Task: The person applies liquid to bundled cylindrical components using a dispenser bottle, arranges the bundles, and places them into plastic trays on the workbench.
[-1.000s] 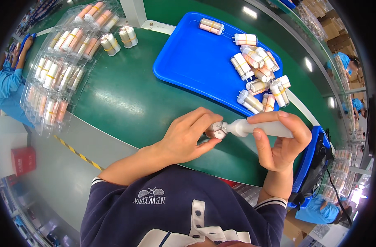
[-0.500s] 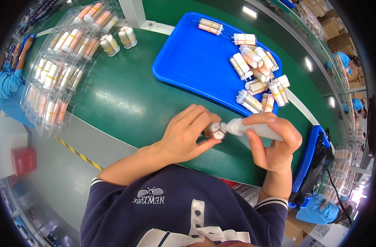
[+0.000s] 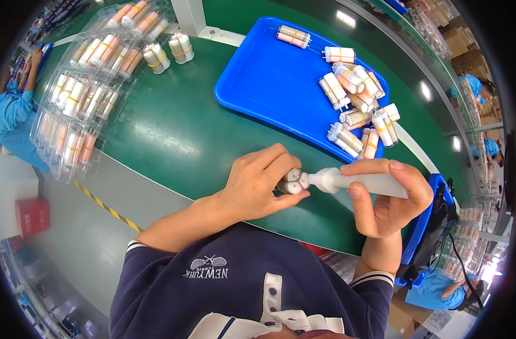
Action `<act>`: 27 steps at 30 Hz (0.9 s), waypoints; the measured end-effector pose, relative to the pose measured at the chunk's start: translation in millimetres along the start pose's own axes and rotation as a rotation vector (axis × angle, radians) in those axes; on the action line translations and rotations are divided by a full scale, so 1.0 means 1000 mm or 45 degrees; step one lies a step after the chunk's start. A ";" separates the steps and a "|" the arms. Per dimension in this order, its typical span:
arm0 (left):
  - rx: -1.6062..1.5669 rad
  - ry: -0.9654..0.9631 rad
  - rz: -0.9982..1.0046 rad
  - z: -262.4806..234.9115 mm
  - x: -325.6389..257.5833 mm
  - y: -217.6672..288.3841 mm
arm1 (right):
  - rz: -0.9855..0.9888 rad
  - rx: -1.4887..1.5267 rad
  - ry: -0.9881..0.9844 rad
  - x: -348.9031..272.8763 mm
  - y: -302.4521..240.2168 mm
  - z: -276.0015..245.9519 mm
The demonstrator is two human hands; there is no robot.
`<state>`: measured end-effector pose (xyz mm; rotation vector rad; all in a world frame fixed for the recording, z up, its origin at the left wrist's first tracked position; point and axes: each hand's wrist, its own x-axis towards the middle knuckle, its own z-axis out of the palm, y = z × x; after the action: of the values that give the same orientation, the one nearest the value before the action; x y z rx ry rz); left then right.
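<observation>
Bundle of cylinders: one, pale-ended, three end faces on view; position, above the near part of the bench, between both hands. Clamped in left hand, thumb on the near side, fingers over the far side. Handling, by judgement: fairly dense for its bulk, stiff along the length, smooth and perhaps slippery at the sides; best gripped around the flanks, end faces left free.

Squeeze bottle: one, translucent white, nozzle toward the bundle's end. Pinched in right hand, thumb below, fingers above. Probably light, soft-walled, yielding under pressure (contents hidden); best held by the body, well behind the nozzle. Tip against the end faces or just short of them: impossible to tell. Hands near each other, not touching.

Bench: green, smooth, slightly glossy, with reflected light. Blue tray: beyond the hands, loose yellow-banded bundles mostly heaped at its right. Clear plastic trays: at left, overlapping, filled with white and pinkish cylinders. Two upright bundles: just beside.

Room: grey floor with yellow-and-black tape; red box at left; co-workers in blue at both sides.
</observation>
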<state>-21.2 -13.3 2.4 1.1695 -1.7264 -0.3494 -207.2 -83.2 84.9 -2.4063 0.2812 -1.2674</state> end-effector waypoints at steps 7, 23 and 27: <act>0.083 0.011 0.019 0.000 -0.003 -0.001 | 0.057 -0.004 -0.063 0.002 -0.004 0.004; 0.045 -0.008 -0.028 -0.001 -0.002 -0.002 | 0.052 -0.026 -0.204 0.005 0.000 0.001; -0.290 -0.027 -0.307 -0.021 0.004 0.002 | 0.100 0.141 0.147 0.002 -0.007 -0.008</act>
<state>-4.4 -9.8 15.8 1.2095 -1.5199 -0.6887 -212.8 -79.4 93.3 -2.2120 0.3270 -1.3521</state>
